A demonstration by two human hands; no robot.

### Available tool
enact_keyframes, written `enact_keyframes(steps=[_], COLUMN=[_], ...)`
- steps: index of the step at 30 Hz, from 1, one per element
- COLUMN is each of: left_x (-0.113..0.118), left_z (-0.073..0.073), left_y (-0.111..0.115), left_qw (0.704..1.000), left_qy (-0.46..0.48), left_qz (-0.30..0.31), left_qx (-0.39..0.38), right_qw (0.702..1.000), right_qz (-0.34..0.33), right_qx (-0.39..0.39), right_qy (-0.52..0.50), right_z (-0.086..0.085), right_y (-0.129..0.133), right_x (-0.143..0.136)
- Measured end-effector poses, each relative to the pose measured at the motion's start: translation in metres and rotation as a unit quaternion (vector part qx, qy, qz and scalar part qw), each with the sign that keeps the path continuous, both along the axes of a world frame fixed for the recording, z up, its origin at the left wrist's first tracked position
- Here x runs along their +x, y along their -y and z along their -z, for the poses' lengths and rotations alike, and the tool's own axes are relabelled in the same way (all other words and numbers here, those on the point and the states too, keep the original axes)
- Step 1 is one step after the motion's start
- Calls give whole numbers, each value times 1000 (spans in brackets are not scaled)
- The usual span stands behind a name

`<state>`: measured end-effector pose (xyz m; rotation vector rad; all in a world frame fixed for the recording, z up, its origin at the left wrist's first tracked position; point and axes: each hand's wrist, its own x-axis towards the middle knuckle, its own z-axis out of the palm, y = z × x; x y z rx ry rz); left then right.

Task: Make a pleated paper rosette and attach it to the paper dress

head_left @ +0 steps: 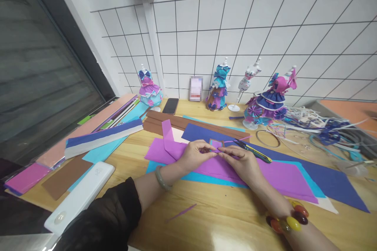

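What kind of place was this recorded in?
Probably a paper-craft workspace: small white dress forms in ruffled paper dresses, sheets of purple paper, and a black-and-yellow cutting tool.

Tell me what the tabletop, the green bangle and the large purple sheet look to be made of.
Tabletop: varnished wood, by its grain and sheen. Green bangle: perhaps jade or glass, being pale and smooth. Purple sheet: matte, probably paper, possibly thin felt; it lies flat with straight-cut edges.
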<state>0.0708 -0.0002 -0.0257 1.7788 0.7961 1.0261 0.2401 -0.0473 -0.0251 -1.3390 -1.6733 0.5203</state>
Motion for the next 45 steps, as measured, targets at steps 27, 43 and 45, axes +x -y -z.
enact_keyframes(steps=[27,43,45], left_x=[-1,-3,-3], left_z=[4,2,3], left_y=[-1,-3,-3], left_qw=[1000,997,996], left_qy=[2,4,-1], left_qz=[-6,8,11], left_qx=[-7,79,84], right_qw=[998,999,999], right_qz=[8,-26,-24], right_qx=[-39,31,30], right_qy=[-51,24,31], right_z=[-1,3,3], right_y=[2,-1,-1], right_x=[-1,3,3])
